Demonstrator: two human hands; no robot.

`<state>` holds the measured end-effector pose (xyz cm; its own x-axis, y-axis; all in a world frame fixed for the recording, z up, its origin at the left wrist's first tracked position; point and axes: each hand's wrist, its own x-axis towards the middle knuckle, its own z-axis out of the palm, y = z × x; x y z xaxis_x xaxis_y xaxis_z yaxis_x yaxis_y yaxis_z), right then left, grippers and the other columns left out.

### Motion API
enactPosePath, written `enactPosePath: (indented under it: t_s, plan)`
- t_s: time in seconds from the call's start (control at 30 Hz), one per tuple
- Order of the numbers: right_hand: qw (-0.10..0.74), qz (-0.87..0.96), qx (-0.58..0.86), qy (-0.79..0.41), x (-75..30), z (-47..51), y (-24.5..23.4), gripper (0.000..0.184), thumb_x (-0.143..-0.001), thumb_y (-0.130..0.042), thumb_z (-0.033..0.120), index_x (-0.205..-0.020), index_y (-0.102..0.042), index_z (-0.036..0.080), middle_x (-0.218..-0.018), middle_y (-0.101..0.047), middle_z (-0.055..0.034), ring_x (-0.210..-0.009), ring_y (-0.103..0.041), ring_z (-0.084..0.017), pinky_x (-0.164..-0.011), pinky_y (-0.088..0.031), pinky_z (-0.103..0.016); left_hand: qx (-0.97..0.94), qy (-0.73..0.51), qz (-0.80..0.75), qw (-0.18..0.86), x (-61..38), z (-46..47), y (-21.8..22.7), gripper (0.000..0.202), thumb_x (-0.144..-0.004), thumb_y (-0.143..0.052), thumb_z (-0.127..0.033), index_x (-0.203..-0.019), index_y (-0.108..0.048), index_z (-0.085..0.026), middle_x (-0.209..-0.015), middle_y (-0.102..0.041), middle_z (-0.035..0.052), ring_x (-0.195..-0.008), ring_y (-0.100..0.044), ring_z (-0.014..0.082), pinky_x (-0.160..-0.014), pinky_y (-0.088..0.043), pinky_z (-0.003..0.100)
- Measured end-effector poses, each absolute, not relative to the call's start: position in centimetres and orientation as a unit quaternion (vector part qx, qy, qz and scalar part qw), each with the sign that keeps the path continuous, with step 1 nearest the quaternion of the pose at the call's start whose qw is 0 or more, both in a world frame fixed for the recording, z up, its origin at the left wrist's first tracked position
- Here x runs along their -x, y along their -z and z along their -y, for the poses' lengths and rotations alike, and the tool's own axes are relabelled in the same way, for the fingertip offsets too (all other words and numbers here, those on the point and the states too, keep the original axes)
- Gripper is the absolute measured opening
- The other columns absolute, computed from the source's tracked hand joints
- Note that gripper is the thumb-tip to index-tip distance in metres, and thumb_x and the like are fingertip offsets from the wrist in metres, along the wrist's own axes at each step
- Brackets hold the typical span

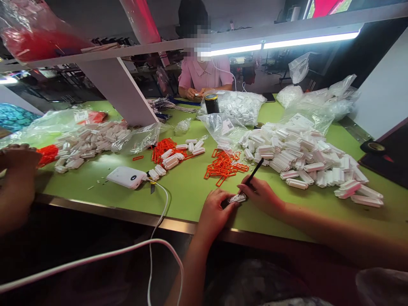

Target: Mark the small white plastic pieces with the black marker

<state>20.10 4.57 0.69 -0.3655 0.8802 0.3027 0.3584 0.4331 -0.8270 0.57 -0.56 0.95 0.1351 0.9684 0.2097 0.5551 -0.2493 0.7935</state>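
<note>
Head view: a small white slotted plastic block [237, 198] was pinched in the left hand [216, 208], near the front edge of the green surface [185, 199]. A slim black rod-shaped tool [255, 171] was held pen-fashion by the right hand [263, 194], lower end directed at the block. Orange rectangular plastic frames [223, 166] were scattered beyond; white plastic blocks [296, 155] were heaped rightward.

The left hand [216, 207] held bent fingers and thumb against the left end of the white connector [237, 198], left forearm [201, 242] rising from below it, while the right hand [263, 194], curled pen-fashion, poised just right of it, right forearm [331, 229] slanting rightward.
</note>
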Motion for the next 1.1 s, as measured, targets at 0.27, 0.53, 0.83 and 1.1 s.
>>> enactPosePath:
  t_s: [0.27,0.53,0.83,1.1]
  plan:
    - [0.409,0.713,0.412,-0.393,-19.5,-4.3,-0.9,0.037,-0.099,-0.058,0.059,-0.087,-0.06,0.024,-0.077,-0.074,-0.003,-0.068,-0.069,-0.019,-0.065,-0.055,-0.03,-0.7,-0.37,-0.541,0.284,-0.4,0.5,-0.7,0.013,-0.085,-0.08,-0.02,-0.098,-0.078,-0.023,-0.093,-0.072,0.0029,-0.095,-0.065,0.0224,-0.089,-0.05,0.036]
    - [0.402,0.735,0.413,-0.356,-19.6,-4.3,-0.8,0.038,-0.102,-0.055,0.056,-0.086,-0.06,0.022,-0.077,-0.074,-0.0029,-0.068,-0.067,-0.018,-0.066,-0.054,-0.028,-0.698,-0.368,-0.543,0.288,-0.5,0.6,-0.9,0.01,-0.087,-0.078,-0.023,-0.097,-0.077,-0.022,-0.095,-0.072,0.0039,-0.097,-0.064,0.0227,-0.091,-0.05,0.037]
    - [0.392,0.809,0.385,-0.209,-19.5,-4.0,-0.5,0.025,-0.107,-0.054,0.036,-0.089,-0.061,0.021,-0.078,-0.071,-0.0039,-0.067,-0.065,-0.018,-0.066,-0.052,-0.029,-0.697,-0.367,-0.541,0.294,-0.5,0.6,-1.2,0.009,-0.088,-0.077,-0.026,-0.096,-0.077,-0.023,-0.094,-0.072,0.0037,-0.096,-0.065,0.0226,-0.09,-0.051,0.037]
    - [0.339,0.883,0.312,-0.092,-19.5,-3.5,-0.8,0.029,-0.109,-0.052,0.032,-0.085,-0.063,0.02,-0.078,-0.068,-0.0053,-0.072,-0.064,-0.018,-0.068,-0.05,-0.027,-0.696,-0.354,-0.556,0.285,-0.5,0.4,-1.0,0.005,-0.088,-0.076,-0.024,-0.092,-0.076,-0.022,-0.094,-0.073,0.0036,-0.097,-0.066,0.0229,-0.091,-0.05,0.037]
